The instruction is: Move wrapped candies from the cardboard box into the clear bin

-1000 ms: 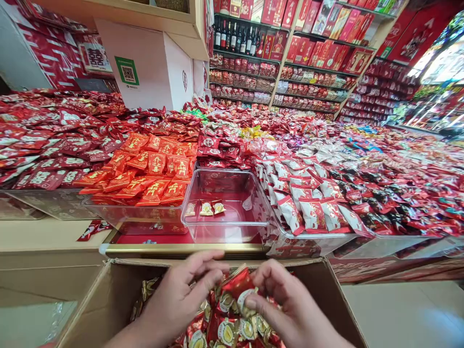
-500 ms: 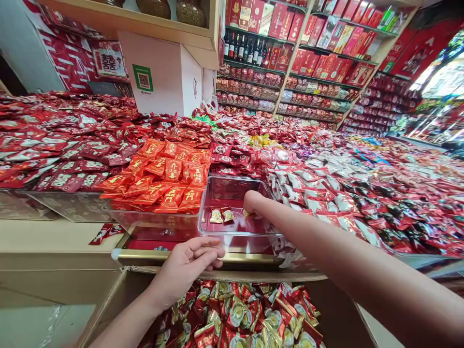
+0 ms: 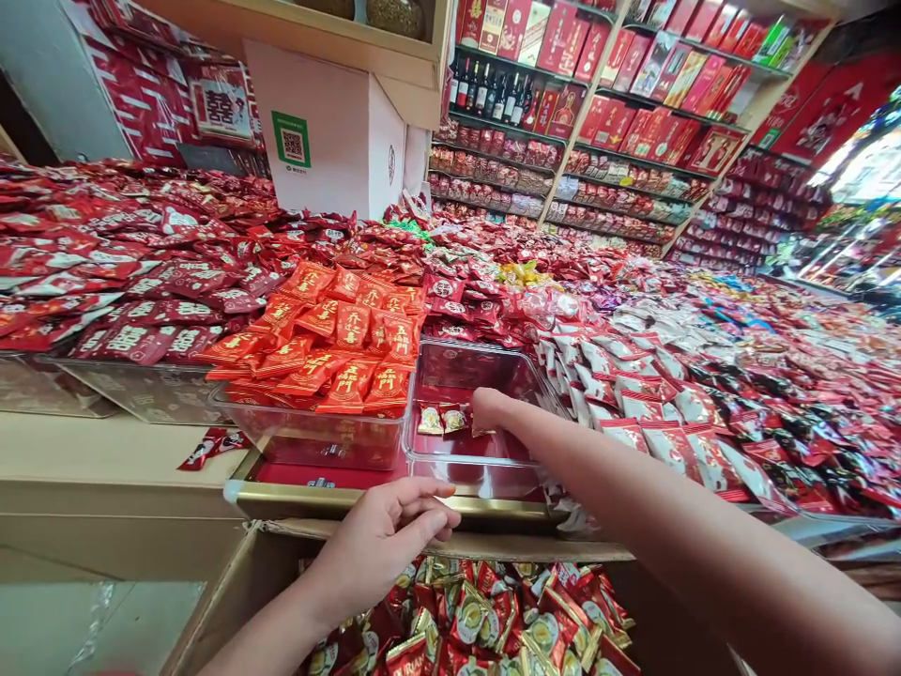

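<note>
My right hand [image 3: 491, 411] reaches down into a clear plastic bin [image 3: 479, 460]; its fingers are hidden behind the back of the hand, at a wrapped candy. Two gold-and-red candies [image 3: 442, 419] lie on the bin floor just left of it. My left hand [image 3: 401, 526] hovers at the bin's front edge, above the cardboard box, fingers loosely curled with thumb and fingertips near one another; nothing can be made out in it. Below, the open cardboard box [image 3: 218, 582] holds many red-and-gold wrapped candies [image 3: 471, 615].
Orange-red packets [image 3: 352, 324] heap over the bin to the left. White-and-red packets [image 3: 676, 451] are piled on the right. Two loose red packets [image 3: 211, 447] lie on the ledge. Shelves with bottles [image 3: 485, 89] and red boxes stand behind.
The view has shifted, so the counter and bins appear slightly further right. My right hand remains in the clear bin, and my left hand stays by its front edge.
</note>
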The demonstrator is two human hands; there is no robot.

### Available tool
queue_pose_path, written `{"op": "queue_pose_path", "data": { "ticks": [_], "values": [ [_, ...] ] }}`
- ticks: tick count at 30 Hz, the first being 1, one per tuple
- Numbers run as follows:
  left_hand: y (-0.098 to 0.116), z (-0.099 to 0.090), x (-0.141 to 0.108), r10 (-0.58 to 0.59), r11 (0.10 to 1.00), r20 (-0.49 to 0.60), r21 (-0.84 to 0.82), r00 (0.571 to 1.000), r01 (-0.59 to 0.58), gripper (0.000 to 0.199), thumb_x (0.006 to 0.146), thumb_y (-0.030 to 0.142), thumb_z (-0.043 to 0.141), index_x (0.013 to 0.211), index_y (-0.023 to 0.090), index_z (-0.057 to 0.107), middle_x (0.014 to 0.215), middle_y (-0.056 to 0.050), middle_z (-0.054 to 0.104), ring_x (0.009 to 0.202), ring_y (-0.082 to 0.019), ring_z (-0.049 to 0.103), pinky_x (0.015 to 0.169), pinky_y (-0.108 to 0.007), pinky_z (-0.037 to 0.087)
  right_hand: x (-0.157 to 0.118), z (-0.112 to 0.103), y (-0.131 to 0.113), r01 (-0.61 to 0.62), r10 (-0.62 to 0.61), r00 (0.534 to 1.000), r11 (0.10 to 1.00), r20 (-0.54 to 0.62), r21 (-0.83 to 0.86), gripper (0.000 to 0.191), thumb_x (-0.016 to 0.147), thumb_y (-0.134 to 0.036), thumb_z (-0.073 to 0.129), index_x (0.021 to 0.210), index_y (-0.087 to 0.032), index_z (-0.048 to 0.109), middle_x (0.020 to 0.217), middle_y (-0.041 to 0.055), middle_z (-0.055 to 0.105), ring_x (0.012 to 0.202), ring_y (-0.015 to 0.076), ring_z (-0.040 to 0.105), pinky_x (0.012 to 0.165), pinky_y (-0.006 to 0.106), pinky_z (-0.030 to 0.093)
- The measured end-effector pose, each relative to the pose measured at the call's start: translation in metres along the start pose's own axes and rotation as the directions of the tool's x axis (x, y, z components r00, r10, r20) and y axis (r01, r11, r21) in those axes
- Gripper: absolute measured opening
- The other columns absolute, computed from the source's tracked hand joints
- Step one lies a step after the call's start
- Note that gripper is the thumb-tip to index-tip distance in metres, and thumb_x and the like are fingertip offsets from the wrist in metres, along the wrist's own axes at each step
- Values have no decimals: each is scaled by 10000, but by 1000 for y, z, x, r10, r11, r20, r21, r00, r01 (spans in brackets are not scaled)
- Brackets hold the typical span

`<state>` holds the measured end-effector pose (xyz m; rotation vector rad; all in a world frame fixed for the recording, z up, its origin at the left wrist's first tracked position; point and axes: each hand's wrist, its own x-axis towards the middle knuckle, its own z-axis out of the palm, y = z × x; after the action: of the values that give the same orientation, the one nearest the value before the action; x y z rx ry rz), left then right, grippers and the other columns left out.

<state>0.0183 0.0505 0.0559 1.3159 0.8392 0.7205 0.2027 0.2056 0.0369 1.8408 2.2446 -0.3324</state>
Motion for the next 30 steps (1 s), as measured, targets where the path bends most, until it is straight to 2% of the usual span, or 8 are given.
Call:
{"op": "queue_pose_path", "data": {
  "ticks": [3,8,19,23,26,28,29,30],
  "values": [
    [0,0,1,-2,1000,-2,14,1000,2,197,790,214,529,976,149,544,859,-55,697,788,-166,631,746,-285,488,-6,-5,-5,-30,44,988,995,151,-92,161,814,-246,506,917,-141,570,939,39,587,830,152,566,726,330,476],
    [0,1,2,15,998,8,58,1000,-15,208,798,222,518,990,144,536,853,-61,691,783,-169,623,752,-299,475,-17,-15,-17,-8,44,975,987,218,-161,157,812,-237,508,929,-155,573,998,48,575,908,169,547,783,350,454],
    [1,4,-1,34,987,-18,155,999,-31,213,794,240,511,985,149,540,857,-71,682,815,-187,612,749,-306,462,-22,-1,-34,73,-65,984,996,164,-45,366,825,-313,479,1153,-151,461,1224,99,459,1095,237,449,898,478,361],
    [-1,5,-2,87,952,2,294,996,-83,229,800,251,497,1002,155,542,834,-59,679,790,-188,611,723,-294,458,-27,-20,-40,90,-88,992,996,86,-17,403,772,-246,554,1142,-104,484,1213,156,478,1099,266,451,905,456,353],
    [-5,1,-4,113,918,11,381,993,-109,215,796,258,502,972,149,561,788,-53,674,740,-184,611,689,-283,457,-68,-53,-43,165,-164,984,986,-68,13,452,764,-207,538,1188,-76,453,1213,184,479,1120,277,433,919,380,336],
    [-7,-2,-7,126,919,21,373,992,-124,178,795,277,511,890,145,583,770,-57,669,712,-179,610,664,-272,460,-117,-72,-40,288,-264,940,953,-216,90,412,818,-268,450,1210,-142,434,1178,99,525,1079,218,472,885,315,365],
    [-8,-2,-10,140,921,28,364,990,-140,169,796,292,514,839,146,588,747,-56,667,692,-175,609,644,-264,461,-146,-76,-36,407,-335,886,893,-320,193,348,820,-282,442,1145,-167,497,1069,59,591,964,189,541,806,289,415],
    [-9,-2,-13,159,917,46,362,986,-165,180,802,310,507,785,150,590,708,-53,663,664,-170,607,622,-256,459,-175,-74,-32,466,-353,867,825,-351,321,282,831,-332,421,1031,-199,569,889,20,643,787,156,586,674,256,453]
  ]
}}
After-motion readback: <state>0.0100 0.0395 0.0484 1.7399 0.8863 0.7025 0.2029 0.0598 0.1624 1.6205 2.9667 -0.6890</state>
